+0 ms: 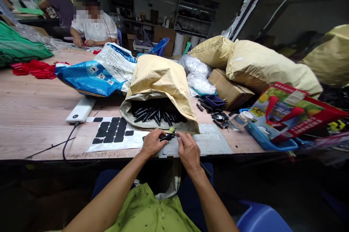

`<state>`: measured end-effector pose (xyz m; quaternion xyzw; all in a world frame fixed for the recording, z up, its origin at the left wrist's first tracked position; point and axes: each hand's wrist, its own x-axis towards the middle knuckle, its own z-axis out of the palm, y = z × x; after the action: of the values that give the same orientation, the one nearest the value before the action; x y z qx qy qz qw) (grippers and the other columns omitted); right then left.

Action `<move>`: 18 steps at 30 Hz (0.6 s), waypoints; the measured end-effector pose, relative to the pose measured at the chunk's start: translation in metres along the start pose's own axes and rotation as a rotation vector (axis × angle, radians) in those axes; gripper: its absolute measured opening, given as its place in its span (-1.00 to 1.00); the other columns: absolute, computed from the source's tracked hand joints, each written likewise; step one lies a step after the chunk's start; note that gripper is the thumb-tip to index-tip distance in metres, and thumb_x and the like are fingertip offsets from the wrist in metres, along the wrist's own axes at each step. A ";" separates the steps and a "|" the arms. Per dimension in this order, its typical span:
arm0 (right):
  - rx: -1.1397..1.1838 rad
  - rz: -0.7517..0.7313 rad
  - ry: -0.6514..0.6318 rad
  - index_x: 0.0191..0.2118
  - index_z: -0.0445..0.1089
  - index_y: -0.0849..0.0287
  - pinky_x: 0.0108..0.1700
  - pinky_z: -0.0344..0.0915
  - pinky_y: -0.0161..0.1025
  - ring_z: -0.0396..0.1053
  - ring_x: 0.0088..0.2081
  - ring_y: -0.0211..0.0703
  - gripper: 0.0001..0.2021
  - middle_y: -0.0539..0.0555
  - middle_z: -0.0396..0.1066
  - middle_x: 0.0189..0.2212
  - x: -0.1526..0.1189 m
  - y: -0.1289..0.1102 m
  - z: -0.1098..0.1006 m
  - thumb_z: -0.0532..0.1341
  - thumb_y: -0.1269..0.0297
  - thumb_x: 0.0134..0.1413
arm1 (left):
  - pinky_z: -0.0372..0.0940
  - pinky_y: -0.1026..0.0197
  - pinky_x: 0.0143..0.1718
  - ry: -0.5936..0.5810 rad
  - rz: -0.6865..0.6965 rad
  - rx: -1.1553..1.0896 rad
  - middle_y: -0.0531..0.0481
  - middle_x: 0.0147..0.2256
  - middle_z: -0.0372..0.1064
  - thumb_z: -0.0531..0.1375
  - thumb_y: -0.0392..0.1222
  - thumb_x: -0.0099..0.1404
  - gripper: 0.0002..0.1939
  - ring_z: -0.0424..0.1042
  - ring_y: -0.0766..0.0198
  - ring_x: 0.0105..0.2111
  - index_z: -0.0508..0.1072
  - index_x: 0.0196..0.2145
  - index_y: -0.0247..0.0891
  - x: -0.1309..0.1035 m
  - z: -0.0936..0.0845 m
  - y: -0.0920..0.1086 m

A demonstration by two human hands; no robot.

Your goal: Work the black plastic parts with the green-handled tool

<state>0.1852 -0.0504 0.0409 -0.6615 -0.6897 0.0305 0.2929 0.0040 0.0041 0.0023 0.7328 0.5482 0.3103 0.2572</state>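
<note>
At the table's front edge, my left hand (153, 142) is closed around a black pen-like piece (167, 137). Just to its right, my right hand (188, 151) pinches a thin metallic tool (176, 135), its tip close to the black piece. A small yellow-green round thing (171, 129) shows between the hands. Behind them a tan paper sack (163, 74) lies with its mouth open toward me, and many slim black pieces (155, 114) fill it. A grey board (212, 144) lies partly under my right hand. Left of my hands is a white sheet with black stickers (111, 130).
A white power bank (80, 111) with a cable lies left, near a blue-white bag (100, 70) and red pieces (35, 69). To the right are a jar (241, 120), a blue basket (269, 141), a carton (229, 88) and large sacks (267, 64). Two people sit at back left.
</note>
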 end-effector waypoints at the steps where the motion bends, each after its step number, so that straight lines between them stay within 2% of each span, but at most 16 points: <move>1: -0.023 0.005 0.017 0.09 0.47 0.02 -0.07 0.22 -0.31 0.37 -0.10 -0.15 -0.68 0.06 0.46 -0.16 0.004 0.006 0.001 0.09 0.32 0.33 | 0.25 0.20 -0.18 0.000 -0.007 0.010 0.03 -0.24 0.47 0.35 -0.18 0.13 -0.79 0.43 0.20 -0.23 0.51 -0.23 -0.17 0.000 0.000 0.000; 8: -0.206 0.073 0.080 -0.01 0.53 0.04 -0.12 0.13 -0.23 0.27 -0.17 -0.10 -0.73 0.08 0.42 -0.25 0.015 0.041 0.024 0.17 0.37 0.26 | 0.24 0.22 -0.24 -0.007 -0.005 0.025 0.06 -0.27 0.44 0.32 -0.20 0.14 -0.82 0.40 0.25 -0.31 0.50 -0.25 -0.17 0.000 -0.001 0.000; 14: -0.308 0.061 0.101 0.04 0.48 0.04 -0.18 0.05 -0.19 0.24 -0.17 -0.07 -0.73 0.11 0.39 -0.23 0.009 0.041 0.034 0.17 0.34 0.29 | 0.21 0.24 -0.27 -0.030 0.006 0.003 0.05 -0.27 0.42 0.26 -0.15 0.22 -0.86 0.38 0.26 -0.33 0.50 -0.24 -0.17 -0.001 -0.002 -0.001; 18: -0.331 0.064 0.103 0.06 0.47 0.03 -0.18 0.04 -0.18 0.22 -0.16 -0.05 -0.73 0.11 0.38 -0.22 0.008 0.040 0.034 0.16 0.31 0.30 | 0.21 0.23 -0.23 -0.031 0.021 -0.016 0.04 -0.26 0.42 0.22 -0.11 0.29 -0.86 0.40 0.23 -0.27 0.51 -0.23 -0.17 0.000 -0.002 -0.003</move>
<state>0.2063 -0.0265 -0.0016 -0.7230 -0.6480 -0.1081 0.2136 0.0005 0.0046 0.0015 0.7410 0.5340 0.3060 0.2684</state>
